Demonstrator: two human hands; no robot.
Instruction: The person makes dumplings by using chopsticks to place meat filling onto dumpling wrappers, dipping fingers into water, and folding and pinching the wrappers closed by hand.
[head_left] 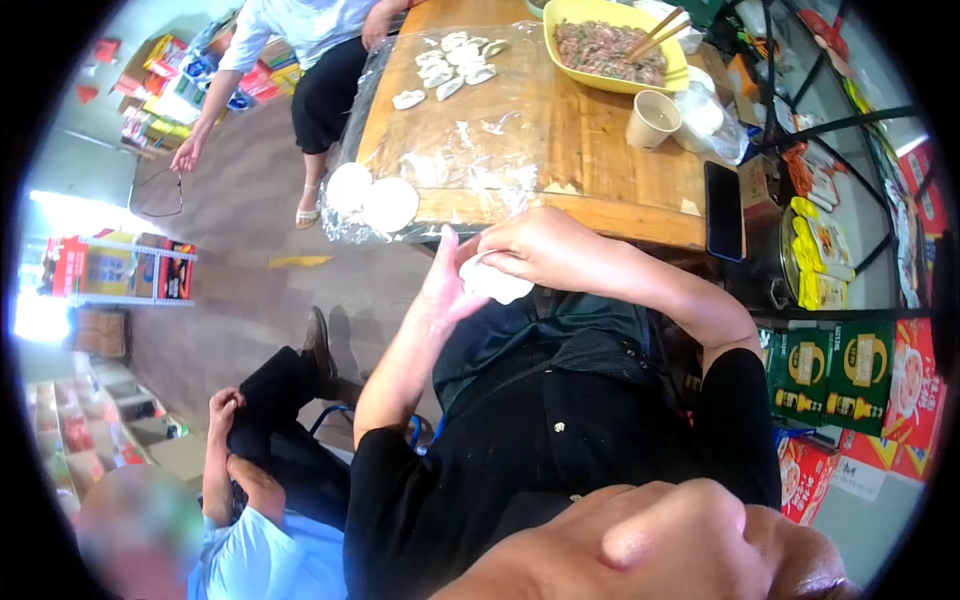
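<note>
A white dumpling wrapper [500, 285], partly folded, is held between my two hands just in front of the table edge. My left hand [446, 285] cups it from the side, thumb pointing up. The fingers of my right hand [535, 247] pinch its upper edge; any filling inside is hidden. Beyond my hands, flat round wrappers [390, 205] lie on the plastic sheet [450, 130] at the table's left corner. Several shaped dumplings [455, 65] rest farther back on the same sheet. A yellow bowl [562, 70] holds minced filling [610, 50] with chopsticks [657, 35] in it.
On the wooden table [620, 200] stand a paper cup [653, 120] and, at the right edge, a black phone [724, 210]. One person [300, 40] sits at the table's far left, holding glasses [162, 195]. Another person [270, 545] sits lower left. Boxes [835, 370] are stacked right.
</note>
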